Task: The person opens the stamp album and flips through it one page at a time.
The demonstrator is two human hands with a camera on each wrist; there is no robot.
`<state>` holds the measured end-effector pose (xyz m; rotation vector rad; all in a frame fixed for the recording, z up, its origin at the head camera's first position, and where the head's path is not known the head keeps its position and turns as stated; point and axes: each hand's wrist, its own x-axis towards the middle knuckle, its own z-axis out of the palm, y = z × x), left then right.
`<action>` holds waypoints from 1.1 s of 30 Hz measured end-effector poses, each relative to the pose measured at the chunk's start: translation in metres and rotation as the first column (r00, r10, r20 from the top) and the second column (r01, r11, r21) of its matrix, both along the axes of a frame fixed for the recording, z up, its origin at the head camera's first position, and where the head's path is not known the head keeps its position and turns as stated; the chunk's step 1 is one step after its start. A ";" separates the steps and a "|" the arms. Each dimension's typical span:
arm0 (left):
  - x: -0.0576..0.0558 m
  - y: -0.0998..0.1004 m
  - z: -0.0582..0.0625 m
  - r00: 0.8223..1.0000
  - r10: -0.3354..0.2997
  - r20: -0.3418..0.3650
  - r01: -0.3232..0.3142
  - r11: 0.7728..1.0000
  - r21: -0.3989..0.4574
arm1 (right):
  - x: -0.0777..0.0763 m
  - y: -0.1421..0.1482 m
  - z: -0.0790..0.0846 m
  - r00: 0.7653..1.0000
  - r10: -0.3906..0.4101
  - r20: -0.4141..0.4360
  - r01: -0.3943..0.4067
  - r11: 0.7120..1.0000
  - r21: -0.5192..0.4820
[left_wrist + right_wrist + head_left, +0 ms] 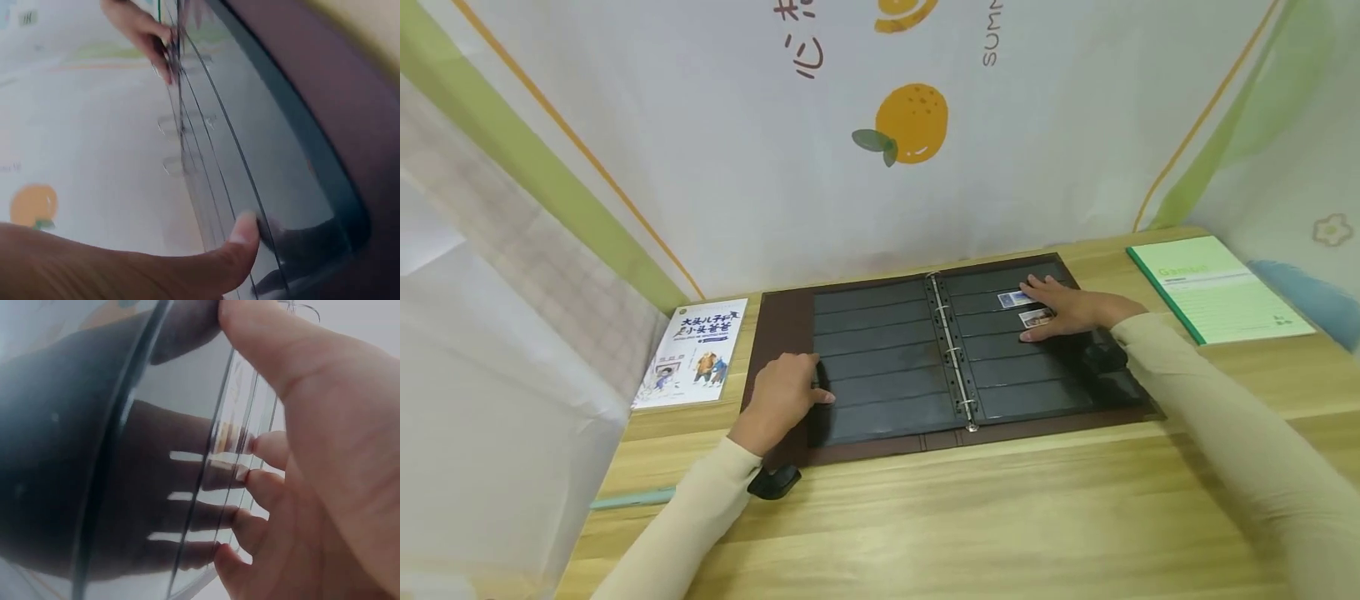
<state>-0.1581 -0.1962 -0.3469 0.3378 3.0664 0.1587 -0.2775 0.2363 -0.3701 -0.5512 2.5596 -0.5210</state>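
A stamp album with black strip-pocket pages lies open on the table, its metal rings running down the middle. My left hand rests at the outer edge of the left page. In the left wrist view its thumb lies on the shiny page. My right hand is spread over the right page, beside a blue stamp and a darker stamp, which its fingers partly overlap. The right wrist view shows those fingertips touching the page, with their reflections in it.
A white booklet with cartoon figures lies left of the album. At the right is a green-and-white notebook. A pale green strip lies near the left forearm. A fruit-printed white curtain hangs behind the table.
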 end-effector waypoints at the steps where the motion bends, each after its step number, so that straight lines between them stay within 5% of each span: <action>1: 0.002 0.005 0.000 0.999 -0.031 -0.017 0.031 1.000 -0.001 | 0.001 0.002 0.001 1.000 0.000 -0.005 0.000 1.000 0.002; 3: 0.004 0.017 0.000 0.995 -0.101 -0.014 0.101 0.995 0.016 | 0.003 0.005 0.001 1.000 -0.002 -0.014 0.002 1.000 0.000; 6: 0.004 0.031 0.000 0.979 -0.187 0.083 0.181 0.981 0.068 | 0.006 0.007 0.001 1.000 -0.008 -0.019 0.007 1.000 -0.025; 10: 0.000 0.042 -0.002 0.947 -0.241 0.214 0.221 0.969 0.112 | 0.006 0.009 0.001 0.999 -0.010 -0.040 0.006 0.997 -0.082; 18: -0.005 0.046 -0.008 0.917 -0.196 0.347 0.163 0.979 0.120 | -0.020 0.031 0.013 0.962 -0.084 -0.259 0.096 0.995 0.031; 23: -0.005 0.043 -0.014 0.910 -0.172 0.378 0.130 0.982 0.135 | -0.032 0.041 0.011 0.967 -0.112 -0.229 0.132 0.989 0.073; 33: -0.012 0.040 -0.018 0.906 -0.178 0.385 0.141 0.983 0.121 | -0.032 0.039 0.006 0.971 -0.142 -0.192 0.144 0.990 -0.003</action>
